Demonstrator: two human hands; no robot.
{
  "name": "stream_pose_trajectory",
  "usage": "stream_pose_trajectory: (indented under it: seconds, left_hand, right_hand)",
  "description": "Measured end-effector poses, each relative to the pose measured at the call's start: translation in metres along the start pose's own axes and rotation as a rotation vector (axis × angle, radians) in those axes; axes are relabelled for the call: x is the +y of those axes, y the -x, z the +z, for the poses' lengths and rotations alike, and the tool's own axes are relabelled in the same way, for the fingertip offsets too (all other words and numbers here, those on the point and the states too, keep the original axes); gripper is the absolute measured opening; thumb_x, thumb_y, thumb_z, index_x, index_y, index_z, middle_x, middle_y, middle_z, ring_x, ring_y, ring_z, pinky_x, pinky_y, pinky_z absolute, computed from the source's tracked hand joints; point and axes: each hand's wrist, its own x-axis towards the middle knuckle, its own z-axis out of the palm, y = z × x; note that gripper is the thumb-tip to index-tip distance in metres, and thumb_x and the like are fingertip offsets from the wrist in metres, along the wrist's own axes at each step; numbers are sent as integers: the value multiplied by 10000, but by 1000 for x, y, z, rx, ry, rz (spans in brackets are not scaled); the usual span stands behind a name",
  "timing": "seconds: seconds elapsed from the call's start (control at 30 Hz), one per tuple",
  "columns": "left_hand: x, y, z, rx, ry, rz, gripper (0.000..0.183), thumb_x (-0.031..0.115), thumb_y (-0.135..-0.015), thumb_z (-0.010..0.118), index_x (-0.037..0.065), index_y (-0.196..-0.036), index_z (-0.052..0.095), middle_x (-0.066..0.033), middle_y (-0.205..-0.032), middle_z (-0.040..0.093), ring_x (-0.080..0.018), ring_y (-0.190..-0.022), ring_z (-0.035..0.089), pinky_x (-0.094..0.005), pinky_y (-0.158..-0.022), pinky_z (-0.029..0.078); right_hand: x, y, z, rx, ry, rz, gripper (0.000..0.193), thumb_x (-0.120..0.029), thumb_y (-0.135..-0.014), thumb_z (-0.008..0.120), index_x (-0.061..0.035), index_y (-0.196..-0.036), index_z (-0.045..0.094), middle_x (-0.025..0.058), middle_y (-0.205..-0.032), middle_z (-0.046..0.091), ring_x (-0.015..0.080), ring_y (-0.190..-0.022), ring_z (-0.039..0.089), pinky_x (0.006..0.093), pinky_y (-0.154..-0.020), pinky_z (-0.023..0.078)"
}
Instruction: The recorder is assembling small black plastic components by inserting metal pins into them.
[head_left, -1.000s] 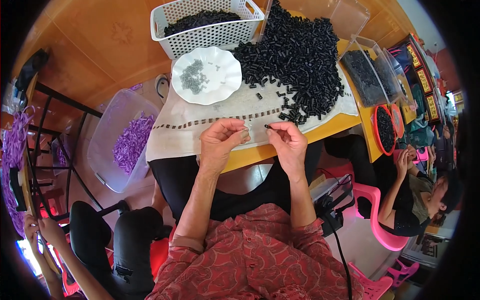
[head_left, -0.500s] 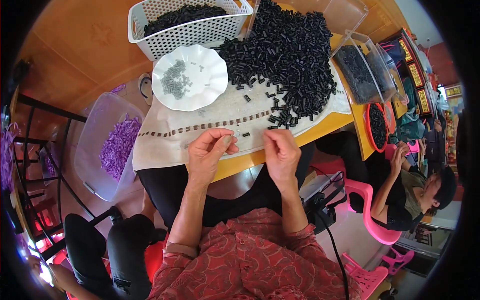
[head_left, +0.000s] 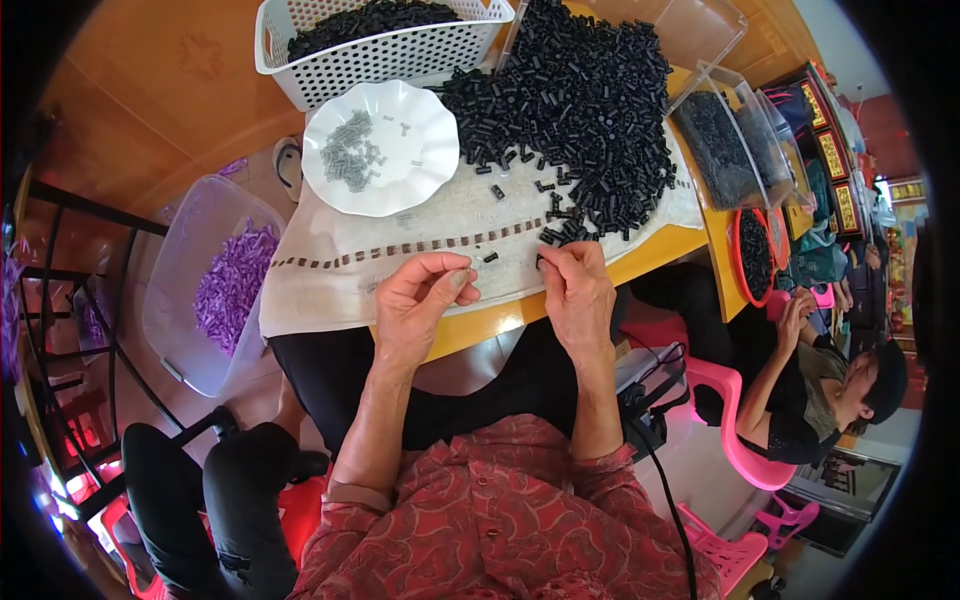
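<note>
My left hand (head_left: 415, 305) is closed in a pinch over the near part of a cream cloth (head_left: 330, 295). A tiny pale bit shows at its fingertips, too small to name. My right hand (head_left: 580, 300) pinches a small black plastic piece (head_left: 541, 262), partly hidden by thumb and finger. Between the hands a loose black piece (head_left: 490, 257) lies on the cloth. Beyond my right hand spreads a large heap of short black tubular pieces (head_left: 590, 110). A white scalloped plate (head_left: 425, 150) at the far left bears small clear pieces (head_left: 350, 155).
A white perforated basket (head_left: 390, 60) of black pieces stands behind the plate. Clear bins (head_left: 715, 140) and a red bowl (head_left: 738, 255) with black pieces are on the right. A tub (head_left: 165, 300) of purple pieces stands left. Another person (head_left: 800, 390) sits at right; someone's legs (head_left: 240, 510) show lower left.
My right hand has moved slightly right and away from me, toward the heap's edge, and a black piece now shows at its fingertips. My left hand keeps its pinch almost in place.
</note>
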Motion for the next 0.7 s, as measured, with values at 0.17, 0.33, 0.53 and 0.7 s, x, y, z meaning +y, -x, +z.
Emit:
stream_pose_trajectory:
  seconds: [0.17, 0.33, 0.53, 0.7]
  left_hand:
    - [1, 1, 0, 6, -9, -13, 137, 44, -901, 599, -18, -1020, 624, -107, -886, 664, -150, -737, 633, -266, -690, 515]
    - [1, 0, 0, -16, -10, -13, 137, 32, -905, 589, -15, -1028, 625, -91, -893, 667, -128, -761, 646, -239, -700, 524]
    - [0, 1, -1, -26, -11, -9, 139, 24, -901, 593, -18, -1029, 625, -91, -895, 668, -127, -765, 650, -235, -699, 524]
    - [-1, 1, -2, -33, -13, -13, 144, 22, -899, 593, -18, -1034, 625, -89, -899, 668, -126, -773, 653, -230, -707, 526]
  right_hand:
    - [1, 1, -3, -26, -139, 10, 120, 5, -788, 644, -42, -898, 649, 115, -844, 574, 262, -649, 600, 338, -574, 484]
    - [8, 11, 6, -60, -581, 222, 128, 33, -801, 622, -26, -915, 630, 119, -840, 581, 235, -638, 602, 307, -565, 484]
    - [0, 5, 4, -4, -242, 1, 194, 27, -813, 616, -37, -995, 635, 129, -868, 593, 261, -662, 616, 323, -582, 493]
    - [-10, 4, -3, -146, -82, -13, 199, -8, -808, 623, -50, -1002, 644, 127, -873, 585, 297, -683, 620, 362, -595, 495]
